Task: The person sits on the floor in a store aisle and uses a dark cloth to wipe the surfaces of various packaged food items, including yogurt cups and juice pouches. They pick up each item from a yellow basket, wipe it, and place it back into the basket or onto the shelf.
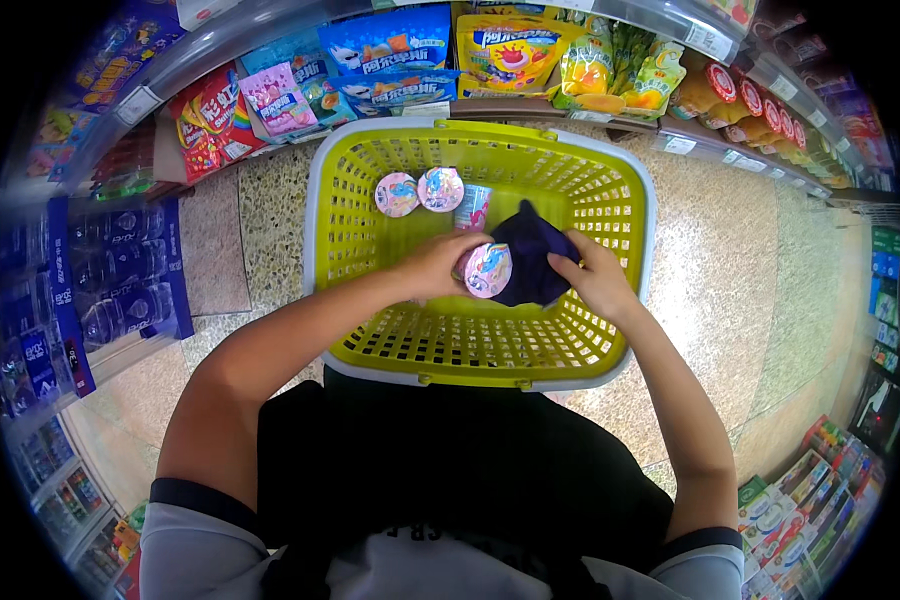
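"What's hard to see?"
"The folds of that dark purple cloth [526,255]. And the left hand [442,266] hides one side of the pink-topped cup [489,270]."
"How are the hands?"
"Both reach over the green basket [390,352]. The left wraps around the cup there. The right hand [600,278] pinches the cloth's right edge."

carrier: lime-green slatted basket [375,245], pale grey rim | inside, far-left part: two pink-lidded cups [440,188], lids up, side by side | just right: third cup [472,208], on its side | shelf [510,109] beyond: colourful snack bags [395,40]
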Tool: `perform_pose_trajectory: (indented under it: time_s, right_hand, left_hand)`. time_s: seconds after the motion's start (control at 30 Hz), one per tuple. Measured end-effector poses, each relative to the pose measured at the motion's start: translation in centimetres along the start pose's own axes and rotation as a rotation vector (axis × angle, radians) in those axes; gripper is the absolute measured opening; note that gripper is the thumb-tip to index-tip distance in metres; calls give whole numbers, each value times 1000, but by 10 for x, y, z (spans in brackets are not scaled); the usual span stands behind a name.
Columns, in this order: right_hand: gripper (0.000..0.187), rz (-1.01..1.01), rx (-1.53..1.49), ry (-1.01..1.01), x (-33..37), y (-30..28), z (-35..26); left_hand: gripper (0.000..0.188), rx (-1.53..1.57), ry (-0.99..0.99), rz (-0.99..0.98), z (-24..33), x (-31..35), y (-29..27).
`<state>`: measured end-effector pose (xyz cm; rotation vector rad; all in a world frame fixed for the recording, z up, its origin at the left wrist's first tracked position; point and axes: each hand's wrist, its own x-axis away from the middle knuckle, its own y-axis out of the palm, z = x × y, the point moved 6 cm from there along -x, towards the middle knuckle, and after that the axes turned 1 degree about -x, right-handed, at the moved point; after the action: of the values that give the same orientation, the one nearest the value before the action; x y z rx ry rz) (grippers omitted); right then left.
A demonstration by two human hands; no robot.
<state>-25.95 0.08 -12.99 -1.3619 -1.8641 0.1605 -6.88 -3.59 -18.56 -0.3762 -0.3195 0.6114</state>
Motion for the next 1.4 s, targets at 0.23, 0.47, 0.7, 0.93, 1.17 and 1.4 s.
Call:
perform_pose_trajectory:
  time_s: [0.23, 0.47, 0.7, 0.93, 1.17, 1.4]
  right_hand:
    - [36, 397, 90, -349, 42, 19, -71]
    - [32, 487, -435, -479, 32, -3, -64]
    - [37, 420, -1481, 137, 32, -12, -19]
    - [48, 235, -1156, -120, 57, -19, -57]
    - [43, 69, -454, -366, 57, 17, -70]
    - [42, 339, -244, -347, 54, -9, -39]
  left_hand:
    - [35, 343, -1, 292, 64, -16, 6]
    - [50, 497, 47, 266, 83, -10, -10]
    - [82, 312, 128, 253, 132, -19, -30]
    - [73, 410, 205, 380, 142, -43, -42]
    - [75, 391, 213, 520, 171, -42, -116]
    - [62, -273, 475, 636, 267, -27, -221]
